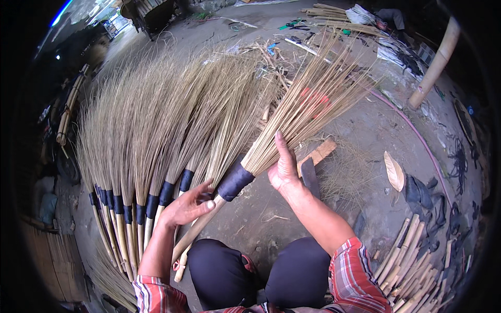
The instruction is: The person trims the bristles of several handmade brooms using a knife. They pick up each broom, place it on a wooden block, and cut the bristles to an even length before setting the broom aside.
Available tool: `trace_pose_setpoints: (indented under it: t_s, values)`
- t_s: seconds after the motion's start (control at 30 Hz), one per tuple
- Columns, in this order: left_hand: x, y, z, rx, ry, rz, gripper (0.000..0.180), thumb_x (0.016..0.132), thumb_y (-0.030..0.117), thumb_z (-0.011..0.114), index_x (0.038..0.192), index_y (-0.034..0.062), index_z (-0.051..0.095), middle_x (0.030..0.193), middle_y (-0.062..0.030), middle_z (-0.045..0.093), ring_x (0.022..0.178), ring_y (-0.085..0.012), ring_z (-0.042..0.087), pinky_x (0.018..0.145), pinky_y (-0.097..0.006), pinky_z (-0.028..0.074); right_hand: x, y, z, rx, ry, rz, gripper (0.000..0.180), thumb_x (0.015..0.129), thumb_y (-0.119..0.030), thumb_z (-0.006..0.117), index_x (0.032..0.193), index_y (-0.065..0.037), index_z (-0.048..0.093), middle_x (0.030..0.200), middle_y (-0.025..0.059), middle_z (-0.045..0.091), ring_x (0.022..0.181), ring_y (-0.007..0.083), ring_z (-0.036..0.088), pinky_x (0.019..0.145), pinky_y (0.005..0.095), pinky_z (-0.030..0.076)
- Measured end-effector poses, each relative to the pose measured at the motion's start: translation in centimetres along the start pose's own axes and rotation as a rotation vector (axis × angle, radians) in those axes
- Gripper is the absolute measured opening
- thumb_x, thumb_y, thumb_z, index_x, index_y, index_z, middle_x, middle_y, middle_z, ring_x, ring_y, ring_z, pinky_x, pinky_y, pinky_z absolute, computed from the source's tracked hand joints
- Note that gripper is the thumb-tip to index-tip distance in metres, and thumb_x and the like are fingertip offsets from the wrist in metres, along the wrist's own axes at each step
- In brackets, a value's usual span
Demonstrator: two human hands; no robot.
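As the broom [261, 154] slants before the knees [216, 266], support matters

The right grip [284, 168] holds the stalks [292, 120], thumb on top; the left grip [190, 207], fingers loosely parted, sits at the black binding [236, 181], contact unclear. Good handling probably means supporting the stalks without crushing them. Counted: one held broom, about ten overlapping brooms [128, 130] to its left, one dry leaf [394, 171].
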State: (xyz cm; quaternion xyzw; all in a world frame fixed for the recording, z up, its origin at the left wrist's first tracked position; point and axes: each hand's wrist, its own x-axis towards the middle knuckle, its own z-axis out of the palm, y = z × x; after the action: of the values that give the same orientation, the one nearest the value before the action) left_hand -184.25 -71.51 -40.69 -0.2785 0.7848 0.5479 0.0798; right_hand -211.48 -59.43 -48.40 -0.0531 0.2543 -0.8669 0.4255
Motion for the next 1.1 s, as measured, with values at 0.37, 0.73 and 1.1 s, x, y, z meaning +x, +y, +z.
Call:
trace_pose_setpoints:
  t_s: [0.37,0.73,1.1]
  values:
    - [19.5,18.4,5.4,0.521,0.192,0.106,0.099,0.072,0.055,0.087,0.137,-0.0097,0.049,0.121,-0.0281,0.067,0.115,-0.0346,0.065,0.102,-0.042,0.051,-6.4,5.3,0.8,-0.635,-0.530,0.076,0.074,0.099,-0.025,0.073,0.155,-0.001,0.030,0.151,0.0124,0.048,0.138,0.0194,0.049,0.115,0.0387,0.041]
    - [15.4,9.6,9.0,0.713,-0.306,0.061,0.029,0.090,0.022,0.065,0.106,-0.0014,0.068,0.086,-0.0180,0.074,0.084,-0.0303,0.073,0.078,-0.042,0.055,2.2,-11.2,-9.0,-0.158,0.170,0.040,0.061,0.103,-0.043,0.062,0.149,-0.008,0.044,0.110,0.0127,0.070,0.104,0.0283,0.071,0.089,0.0453,0.061]
    - [22.1,1.3,17.9,0.662,-0.077,0.061,0.044,0.107,0.041,0.048,0.113,-0.0021,0.054,0.094,-0.0319,0.069,0.093,-0.0507,0.068,0.083,-0.056,0.053,-4.9,-4.1,-22.1,-1.154,0.290,-0.105,0.077,0.098,-0.058,0.063,0.143,0.003,0.050,0.128,0.0201,0.060,0.115,0.0256,0.062,0.095,0.0362,0.052]
